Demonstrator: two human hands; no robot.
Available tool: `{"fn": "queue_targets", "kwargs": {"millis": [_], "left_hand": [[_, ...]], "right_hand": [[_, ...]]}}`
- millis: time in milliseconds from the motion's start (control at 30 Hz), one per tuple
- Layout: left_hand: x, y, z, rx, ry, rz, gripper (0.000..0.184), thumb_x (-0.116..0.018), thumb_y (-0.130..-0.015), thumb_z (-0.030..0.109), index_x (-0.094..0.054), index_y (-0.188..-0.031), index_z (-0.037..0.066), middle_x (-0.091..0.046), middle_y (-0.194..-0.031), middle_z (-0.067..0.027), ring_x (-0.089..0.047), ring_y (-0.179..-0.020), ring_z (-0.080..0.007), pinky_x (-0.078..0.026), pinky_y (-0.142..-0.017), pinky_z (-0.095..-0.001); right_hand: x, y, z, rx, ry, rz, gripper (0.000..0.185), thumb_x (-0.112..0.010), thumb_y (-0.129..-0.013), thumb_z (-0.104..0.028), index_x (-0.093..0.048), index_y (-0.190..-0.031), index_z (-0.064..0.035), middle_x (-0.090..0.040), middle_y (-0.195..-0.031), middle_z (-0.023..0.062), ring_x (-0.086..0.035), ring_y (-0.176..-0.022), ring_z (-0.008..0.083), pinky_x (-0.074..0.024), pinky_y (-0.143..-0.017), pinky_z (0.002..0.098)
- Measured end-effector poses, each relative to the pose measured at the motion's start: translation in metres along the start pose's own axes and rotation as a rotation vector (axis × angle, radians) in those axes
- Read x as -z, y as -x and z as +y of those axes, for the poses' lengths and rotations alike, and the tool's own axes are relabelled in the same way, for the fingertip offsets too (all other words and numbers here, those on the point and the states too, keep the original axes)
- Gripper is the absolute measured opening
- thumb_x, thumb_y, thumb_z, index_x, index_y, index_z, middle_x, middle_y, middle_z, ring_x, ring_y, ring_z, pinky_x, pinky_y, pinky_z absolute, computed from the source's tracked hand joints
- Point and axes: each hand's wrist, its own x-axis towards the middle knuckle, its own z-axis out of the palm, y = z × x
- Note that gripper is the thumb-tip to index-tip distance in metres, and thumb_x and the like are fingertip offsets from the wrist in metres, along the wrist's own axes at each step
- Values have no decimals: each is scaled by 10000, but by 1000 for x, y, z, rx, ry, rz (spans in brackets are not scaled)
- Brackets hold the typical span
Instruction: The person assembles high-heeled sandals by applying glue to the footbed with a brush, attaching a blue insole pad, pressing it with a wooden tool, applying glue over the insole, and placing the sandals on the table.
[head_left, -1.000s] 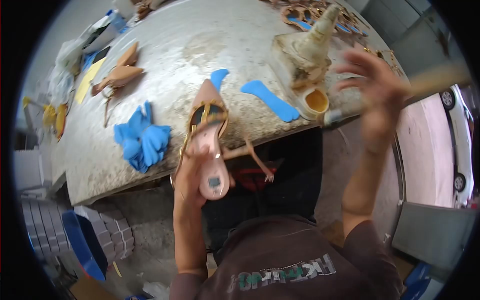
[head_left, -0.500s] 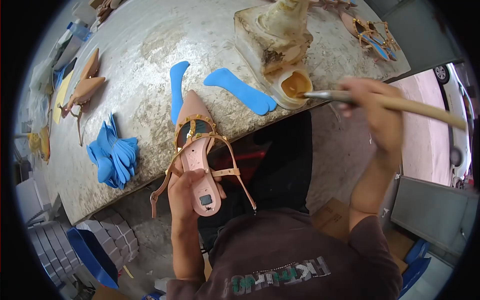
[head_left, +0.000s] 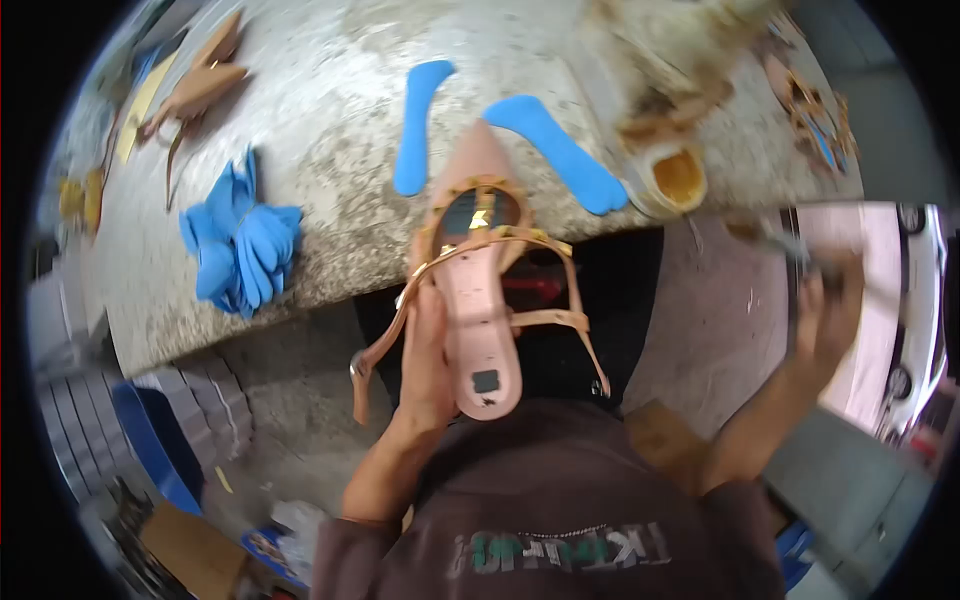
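Observation:
My left hand (head_left: 428, 365) grips a pointed pink shoe (head_left: 475, 300) with gold studs and loose straps, its toe towards the table and its insole facing up. At the right, my right hand (head_left: 832, 300) is closed round a brush (head_left: 790, 243), blurred by motion, its bristles pointing left. Between the brush and the shoe, a cup of amber liquid (head_left: 677, 180) sits at the table's edge. One blue insole piece (head_left: 413, 130) lies left of the shoe's toe and another blue insole piece (head_left: 560, 155) lies right of it.
A bundle of blue pieces (head_left: 243, 240) lies on the worn table (head_left: 335, 150). Tan shoes (head_left: 200, 90) are at the back left, strappy studded shoes (head_left: 810, 115) at the far right. A stained pale block (head_left: 670, 60) stands behind the cup. White boxes (head_left: 80, 425) are stacked at the lower left.
From reaching over the table, my right hand went to the cup with the brush, then moved away right and down. The shoe remains in my left hand; the view has shifted.

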Motion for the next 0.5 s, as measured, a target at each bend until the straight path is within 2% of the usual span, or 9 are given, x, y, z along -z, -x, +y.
{"fn": "queue_targets", "kwargs": {"millis": [33, 67, 100, 133, 167, 267, 333, 400, 500], "left_hand": [[-11, -6, 4, 24, 95, 58, 576, -291, -1028, 514, -478, -1277, 29, -627, -977, -108, -636, -775, -155, -537, -685, -283], [-17, -6, 8, 87, 171, 120, 590, -279, -1025, 533, -504, -1250, 35, -627, -974, -98, -623, -749, -134, -525, -664, -264], [-19, -7, 14, 88, 64, -4, 587, -264, -1026, 536, -526, -1225, 50, -626, -975, -77, -602, -749, -109, -504, -645, -248], [-23, -7, 15, 77, 44, 44, 588, -249, -1028, 531, -526, -1228, 53, -626, -972, -69, -601, -773, -106, -503, -669, -251], [-27, -8, 13, 67, 21, 79, 589, -234, -1030, 525, -525, -1231, 55, -626, -969, -61, -599, -797, -103, -502, -694, -253], [-29, -9, 9, 85, 109, 102, 606, -204, -1027, 525, -519, -1234, 49, -626, -1014, -64, -604, -873, -121, -502, -785, -273], [-32, -10, 9, 82, 238, 72, 607, -199, -1029, 512, -502, -1241, 31, -621, -1074, -89, -614, -942, -154, -505, -848, -301], [-32, -9, 9, 102, 242, 64, 610, -200, -1029, 511, -501, -1239, 25, -621, -1079, -96, -614, -955, -160, -503, -860, -310], [-21, -11, 8, 106, 278, 65, 611, -191, -1032, 494, -506, -1230, 10, -618, -1078, -111, -613, -947, -167, -497, -860, -316]], "right_hand": [[-32, 25, -6, 27, -136, -289, 195, -569, -960, -235, -581, -932, -42, -533, -775, 43, -476, -577, 91, -409, -516, 263], [-23, 42, 12, 503, 97, -151, 241, -570, -960, -242, -573, -987, -3, -489, -747, 41, -435, -521, 97, -364, -426, 236], [-63, 57, 20, 906, 460, -93, 236, -562, -959, -211, -572, -1007, 20, -523, -763, 57, -471, -528, 117, -396, -431, 245], [-118, 76, 27, 1307, 837, -20, 232, -554, -958, -179, -570, -1027, 42, -558, -779, 72, -506, -536, 137, -429, -436, 253], [-142, 87, 35, 1285, 837, -4, 232, -554, -958, -179, -570, -1027, 42, -558, -779, 72, -506, -536, 137, -429, -436, 253], [-186, 105, 54, 571, 641, -417, 171, -616, -943, -141, -608, -886, 20, -605, -670, 84, -575, -487, 139, -465, -480, 276], [-205, 100, 92, 446, 564, -229, 155, -634, -932, -111, -622, -840, 14, -634, -681, 78, -583, -496, 115, -458, -477, 255], [-209, 84, 126, 469, 636, -160, 201, -642, -932, -116, -618, -780, 12, -630, -635, 60, -564, -490, 83, -441, -461, 227], [-208, 81, 128, 392, 525, -187, 203, -654, -926, -109, -616, -765, 9, -607, -587, 47, -541, -487, 68, -424, -448, 205]]}}
